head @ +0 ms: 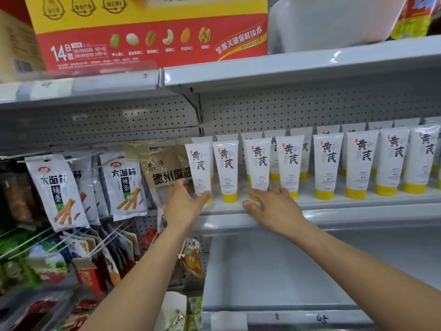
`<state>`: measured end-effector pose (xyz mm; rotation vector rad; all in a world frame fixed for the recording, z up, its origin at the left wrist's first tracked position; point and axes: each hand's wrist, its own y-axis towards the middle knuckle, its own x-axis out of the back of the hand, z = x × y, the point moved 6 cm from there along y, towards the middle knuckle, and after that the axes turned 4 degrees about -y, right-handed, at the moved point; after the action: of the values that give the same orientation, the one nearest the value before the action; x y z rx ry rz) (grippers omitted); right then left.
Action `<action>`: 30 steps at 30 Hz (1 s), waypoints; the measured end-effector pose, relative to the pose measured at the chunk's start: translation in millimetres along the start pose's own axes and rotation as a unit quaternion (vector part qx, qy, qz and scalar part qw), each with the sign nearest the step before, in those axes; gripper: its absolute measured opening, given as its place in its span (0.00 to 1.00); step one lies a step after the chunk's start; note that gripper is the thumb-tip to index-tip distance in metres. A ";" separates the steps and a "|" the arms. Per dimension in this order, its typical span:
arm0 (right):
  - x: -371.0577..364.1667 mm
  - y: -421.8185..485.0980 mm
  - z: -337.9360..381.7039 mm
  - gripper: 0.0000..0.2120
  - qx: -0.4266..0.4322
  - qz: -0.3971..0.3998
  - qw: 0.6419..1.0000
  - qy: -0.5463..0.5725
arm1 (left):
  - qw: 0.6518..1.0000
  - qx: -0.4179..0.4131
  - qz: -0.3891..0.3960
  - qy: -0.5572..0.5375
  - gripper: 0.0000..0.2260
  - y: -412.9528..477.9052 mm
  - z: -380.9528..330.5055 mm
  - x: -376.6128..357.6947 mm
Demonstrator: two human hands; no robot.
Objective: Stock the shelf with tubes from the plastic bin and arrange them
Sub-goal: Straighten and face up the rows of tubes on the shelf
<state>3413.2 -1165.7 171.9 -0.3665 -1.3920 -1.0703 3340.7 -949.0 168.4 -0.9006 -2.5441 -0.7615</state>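
Tubes [328,161]: white, yellow caps, black brush lettering, standing cap-down on the grey shelf [358,211], right bay. Two rows, the front one near the shelf lip, the second just behind it against the perforated back panel [262,108]. Front row is roughly even, with a wider gap between the second and third tube.

Left hand [183,201]: spread wide at the leftmost tube [198,163]. Its thumb lies across the tube's cap end and its fingers reach straight past the tube's left side. Touching, not wrapped round it.

Right hand [269,201]: loosely spread, holding nothing, low in front of the third tube [257,161], covering its cap. Index finger points left; thumb is at the shelf lip.

Upper shelf: white plastic bin [334,20], blurred, beside a red-and-yellow nut carton [150,32]. Left bay: spicy-strip snack packets [55,192] hang on hooks, with a brown packet [167,168] just beside the leftmost tube. More snack bags [47,271] hang lower down.
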 end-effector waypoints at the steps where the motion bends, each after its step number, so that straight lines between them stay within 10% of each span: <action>1: -2.0 2.4 0.4 0.24 -0.003 0.011 1.000 -0.008 | 1.000 0.003 0.015 0.000 0.35 3.5 -0.4 -3.0; 8: -5.6 4.6 -3.1 0.27 0.012 -0.005 1.000 -0.017 | 0.997 -0.032 0.018 0.074 0.16 5.0 -3.9 -4.6; 14: -1.5 0.9 -3.2 0.27 0.034 0.000 0.999 -0.027 | 0.993 -0.040 0.021 0.113 0.24 5.2 -2.1 -0.9; 20: 10.2 -18.8 1.2 0.21 0.027 -0.021 0.999 -0.028 | 0.958 -0.222 -0.180 0.037 0.15 -54.8 -38.2 23.0; 30: 34.6 -28.3 -7.5 0.14 0.028 -0.124 0.991 -0.033 | 0.961 -0.205 0.096 0.158 0.23 -54.7 -57.3 -48.5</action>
<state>3389.9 -1199.4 191.2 -0.1919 -1.5530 -1.2271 3348.4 -1041.5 171.1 -1.0327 -2.0224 -1.2826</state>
